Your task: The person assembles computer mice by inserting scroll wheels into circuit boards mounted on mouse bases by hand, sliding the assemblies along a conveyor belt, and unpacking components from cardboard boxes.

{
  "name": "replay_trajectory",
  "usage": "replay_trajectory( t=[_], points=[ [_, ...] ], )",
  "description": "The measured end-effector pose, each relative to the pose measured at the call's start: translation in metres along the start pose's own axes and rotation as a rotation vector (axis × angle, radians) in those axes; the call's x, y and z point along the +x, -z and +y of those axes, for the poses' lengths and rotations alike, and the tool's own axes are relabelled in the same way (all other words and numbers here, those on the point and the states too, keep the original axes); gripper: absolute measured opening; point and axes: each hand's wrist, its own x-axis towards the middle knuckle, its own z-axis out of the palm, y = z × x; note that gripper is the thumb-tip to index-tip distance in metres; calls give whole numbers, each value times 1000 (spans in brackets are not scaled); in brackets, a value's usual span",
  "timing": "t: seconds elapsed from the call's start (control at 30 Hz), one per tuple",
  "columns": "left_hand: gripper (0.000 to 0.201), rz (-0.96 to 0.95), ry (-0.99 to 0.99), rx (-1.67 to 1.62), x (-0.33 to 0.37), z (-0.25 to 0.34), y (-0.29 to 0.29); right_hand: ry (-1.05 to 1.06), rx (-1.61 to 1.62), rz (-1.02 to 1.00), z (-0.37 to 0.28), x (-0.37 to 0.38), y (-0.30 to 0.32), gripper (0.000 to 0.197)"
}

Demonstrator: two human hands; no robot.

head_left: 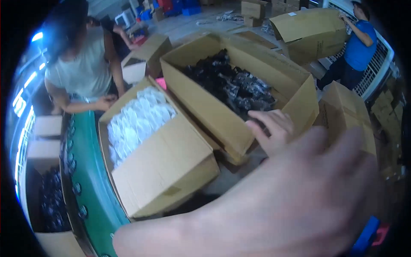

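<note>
My left hand (295,192) fills the lower right foreground, its forearm crossing from the lower left. Its fingers are smeared by motion and bend away, so any grip is hidden. Beyond it, my right hand (276,128) is at the near end of a large open cardboard box (201,96), thumb and forefinger apart with nothing visible between them. Dark, shiny crumpled pieces (235,81) lie inside that box. To its left, a smaller open carton (162,180) holds many whitish translucent plastic pieces (139,115), with one flap folded outward.
A green conveyor belt (96,184) carries small round dark pieces along its left side. Beside it stands a carton of dark pieces (53,201). One co-worker (81,64) leans over the belt; another in blue (359,45) handles a big carton (312,34). A closed-looking carton (346,111) stands right.
</note>
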Motion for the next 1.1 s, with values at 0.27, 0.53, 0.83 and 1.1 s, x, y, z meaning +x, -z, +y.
replay_trajectory(
  t=[0.27, 0.53, 0.83, 1.1],
  points=[
    [36, -8, 160, 138, -81, 75, 14, -179, 63, 62, -21, -43, 37, 11],
    [34, -53, 288, 409, -190, 171, 77, 123, 506, 35, -125, -63, 15, 11],
    [34, 437, 1042, 863, -378, 256, 124, 632, 644, -586, -259, -67, -69, 15],
    [37, 544, 1687, 865, -439, 298, 64, 1195, 863, -1144, -384, -66, -159, 18]
  ],
)
